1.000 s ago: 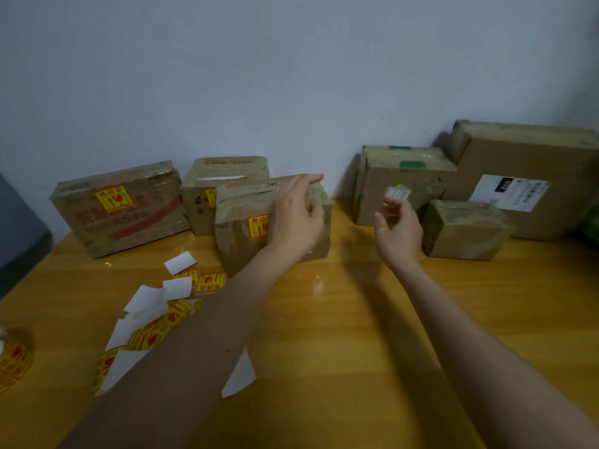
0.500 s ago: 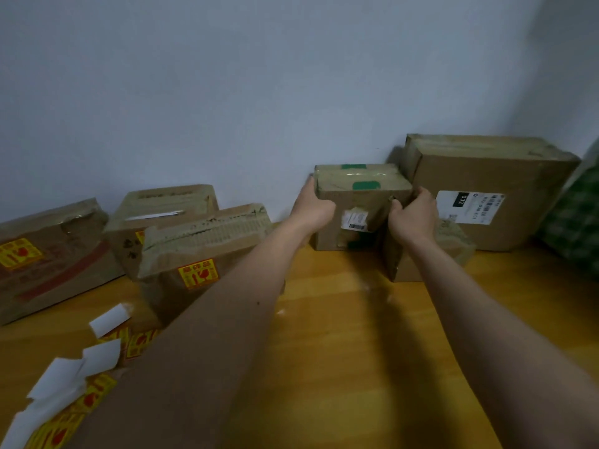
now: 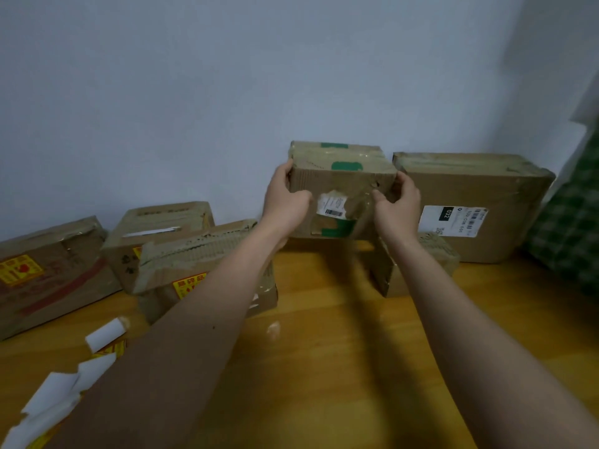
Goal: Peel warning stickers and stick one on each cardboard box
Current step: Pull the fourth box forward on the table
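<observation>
A cardboard box with green tape (image 3: 340, 176) and a torn white barcode label is lifted above the wooden table, near the wall. My left hand (image 3: 283, 202) grips its left side and my right hand (image 3: 397, 202) grips its right side. Three boxes at the left, namely a wide one (image 3: 48, 273), a rear one (image 3: 162, 228) and a front one (image 3: 194, 270), carry yellow warning stickers. A small box (image 3: 434, 254) sits below my right wrist. A large box with a white shipping label (image 3: 470, 196) stands at the back right.
Yellow warning stickers and white backing papers (image 3: 74, 380) lie scattered at the table's left front. A green checked cloth (image 3: 570, 222) is at the far right. The pale wall runs right behind the boxes.
Both hands left the stickered box, reached to the green-taped box and took hold of it. Now it is raised off the table. The view has shifted right.
</observation>
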